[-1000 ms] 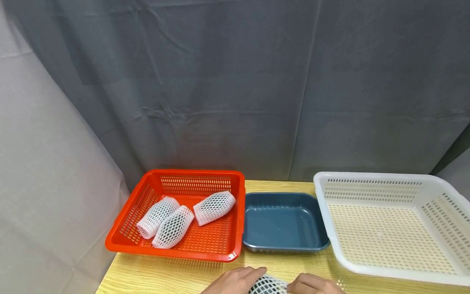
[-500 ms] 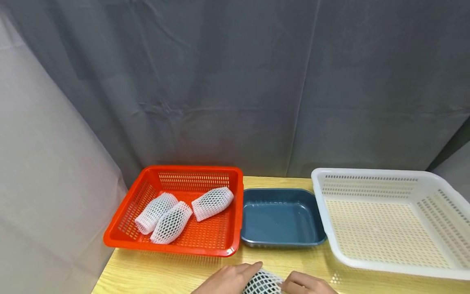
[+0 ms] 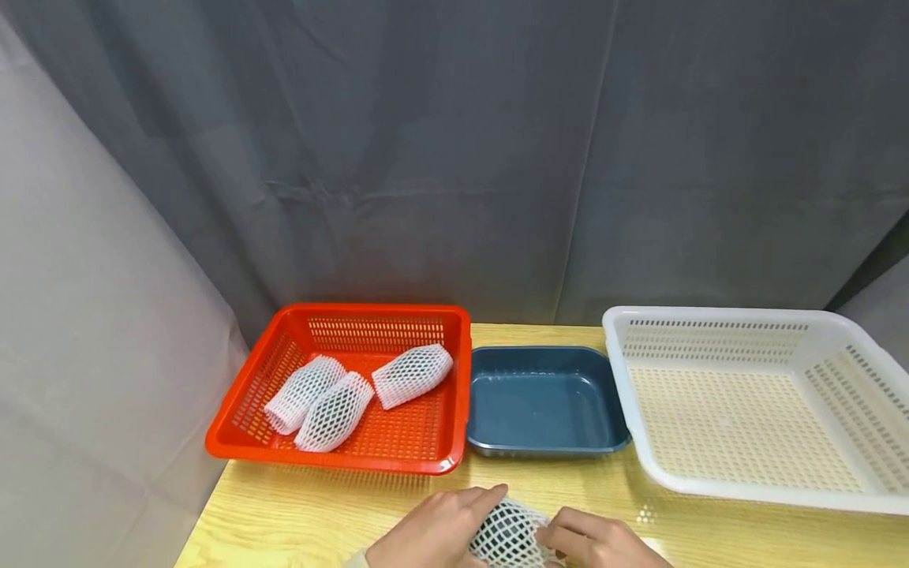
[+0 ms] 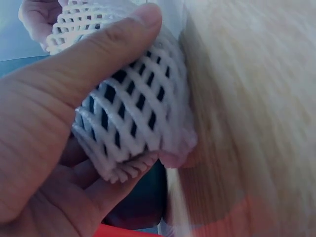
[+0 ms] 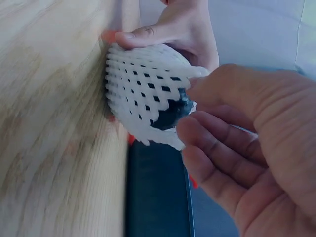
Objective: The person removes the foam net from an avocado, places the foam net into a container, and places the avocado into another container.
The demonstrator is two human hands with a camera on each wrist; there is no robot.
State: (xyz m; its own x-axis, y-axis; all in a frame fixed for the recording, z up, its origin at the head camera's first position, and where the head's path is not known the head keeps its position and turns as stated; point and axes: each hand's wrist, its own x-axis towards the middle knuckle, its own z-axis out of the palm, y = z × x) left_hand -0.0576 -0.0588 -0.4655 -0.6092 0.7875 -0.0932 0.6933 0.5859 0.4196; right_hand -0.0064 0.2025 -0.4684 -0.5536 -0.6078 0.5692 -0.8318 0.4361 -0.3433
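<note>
A white foam net sleeve (image 3: 507, 536) wraps a dark, rounded thing close to the tabletop at the near edge of the head view. My left hand (image 3: 440, 525) grips the sleeve from the left, its thumb (image 4: 118, 42) lying across the mesh in the left wrist view. At the sleeve's right end, my right hand (image 3: 596, 539) pinches the rim between thumb and finger. Through the parted opening, the right wrist view shows a dark, shiny surface (image 5: 173, 112); its kind cannot be told.
Left of centre stands a red basket (image 3: 341, 456) holding three net-wrapped pieces (image 3: 412, 376). A dark blue tray (image 3: 543, 410) sits beside it, and a white basket (image 3: 753, 489) stands to the right. Grey cloth (image 3: 440, 158) hangs behind the wooden table (image 3: 298, 513).
The head view has tilted down, so baskets and tray appear higher and more of the hands shows. Both hands keep hold of the net sleeve, with only slight finger movement.
</note>
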